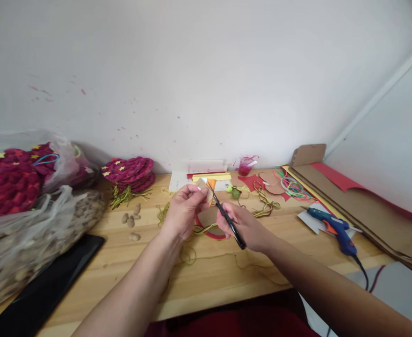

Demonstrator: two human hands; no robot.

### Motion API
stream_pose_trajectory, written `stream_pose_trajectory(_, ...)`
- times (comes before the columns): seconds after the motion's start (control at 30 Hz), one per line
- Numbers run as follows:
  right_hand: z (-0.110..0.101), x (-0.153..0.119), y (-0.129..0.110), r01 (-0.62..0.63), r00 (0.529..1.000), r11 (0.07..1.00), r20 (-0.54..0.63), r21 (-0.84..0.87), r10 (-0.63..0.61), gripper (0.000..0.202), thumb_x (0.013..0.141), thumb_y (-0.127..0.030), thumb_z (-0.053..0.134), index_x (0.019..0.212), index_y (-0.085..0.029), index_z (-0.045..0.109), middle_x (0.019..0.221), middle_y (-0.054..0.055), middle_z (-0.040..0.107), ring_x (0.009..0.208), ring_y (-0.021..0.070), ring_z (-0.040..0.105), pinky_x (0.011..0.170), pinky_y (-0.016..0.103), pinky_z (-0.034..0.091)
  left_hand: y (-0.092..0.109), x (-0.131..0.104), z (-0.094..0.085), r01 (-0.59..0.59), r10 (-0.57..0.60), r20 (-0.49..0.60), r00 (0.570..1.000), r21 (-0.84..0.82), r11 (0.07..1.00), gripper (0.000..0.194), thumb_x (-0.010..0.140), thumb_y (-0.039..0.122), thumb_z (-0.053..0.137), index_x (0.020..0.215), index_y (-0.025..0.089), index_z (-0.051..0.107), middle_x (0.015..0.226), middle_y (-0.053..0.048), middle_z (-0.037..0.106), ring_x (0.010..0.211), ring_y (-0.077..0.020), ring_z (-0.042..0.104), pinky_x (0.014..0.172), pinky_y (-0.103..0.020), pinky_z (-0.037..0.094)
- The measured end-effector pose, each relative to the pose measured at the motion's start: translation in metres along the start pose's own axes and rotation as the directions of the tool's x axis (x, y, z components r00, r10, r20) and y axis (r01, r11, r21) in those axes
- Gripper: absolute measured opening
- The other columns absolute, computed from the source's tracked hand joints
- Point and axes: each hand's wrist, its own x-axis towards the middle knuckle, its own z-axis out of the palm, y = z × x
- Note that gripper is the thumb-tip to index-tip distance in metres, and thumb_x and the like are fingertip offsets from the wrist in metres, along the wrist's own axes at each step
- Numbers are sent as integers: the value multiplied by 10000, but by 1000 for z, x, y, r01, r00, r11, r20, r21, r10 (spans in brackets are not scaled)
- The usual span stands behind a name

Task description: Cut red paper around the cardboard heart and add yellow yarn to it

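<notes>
Left hand: up in the middle, and the left hand (186,206) has thumb and fingers pinched narrow on a small orange, white and tan piece (211,183).
Right hand: closed around the handles, the right hand (242,222) has the black scissors (231,223) slanting up and to the left.
Small piece: here's the meeting point, one piece at the left fingertips, up and to the left of the right hand, with the scissors' blades right at it; whether they bite through, I can't tell.
Under the hands: one red ring (214,235) on the wooden table (223,281), green yarn across it, partly hidden by the right hand.
Beyond the hands: one cup of dark pink liquid (246,167) by the wall, and two green balls (235,193), one brighter than the other.
Brown pebbly bits: one lies apart, nearest the person, with a tight cluster of about four (131,220) just beyond it.
Left side: one stack of purple-pink rounds (130,174), its layers too merged to count; one clear bag of brown bits (47,238); one black flat object (47,290) beside that bag.
Right side: one blue glue gun (335,228) with an orange trigger, near the long brown cardboard (363,201).
</notes>
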Motion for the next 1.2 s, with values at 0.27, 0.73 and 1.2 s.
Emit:
stream_pose_trajectory(0.27, -3, -4, 3, -23, 1000, 1000, 7, -17, 23, 306, 861, -458, 642, 773, -221, 470, 685, -31, 494, 609, 140, 451, 552, 279, 322, 2, -6, 6, 7, -8, 10, 1000, 40, 999, 536, 484, 368, 980, 730, 173, 546, 634, 48, 606, 558, -69, 536, 565, -192, 496)
stream_pose_trajectory(0.73, -1, -12, 2, -23, 999, 994, -27, 109, 26, 463, 840, -584, 655, 695, -221, 409, 594, -59, 370, 545, 105, 332, 520, 257, 243, 4, -8, 6, -22, 21, 34, 999, 45, 999, 488, 501, 330, 975, 715, 157, 572, 639, 12, 677, 506, -78, 583, 523, -178, 475)
stream_pose_trajectory(1.2, -5, -18, 11, -67, 995, 996, -64, 64, 72, 424, 847, -537, 707, 702, -211, 478, 606, -53, 428, 537, 101, 399, 493, 230, 305, 0, -9, 6, 6, -12, 94, 995, 60, 998, 456, 571, 328, 948, 748, 159, 564, 652, 0, 681, 522, -85, 593, 522, -173, 499)
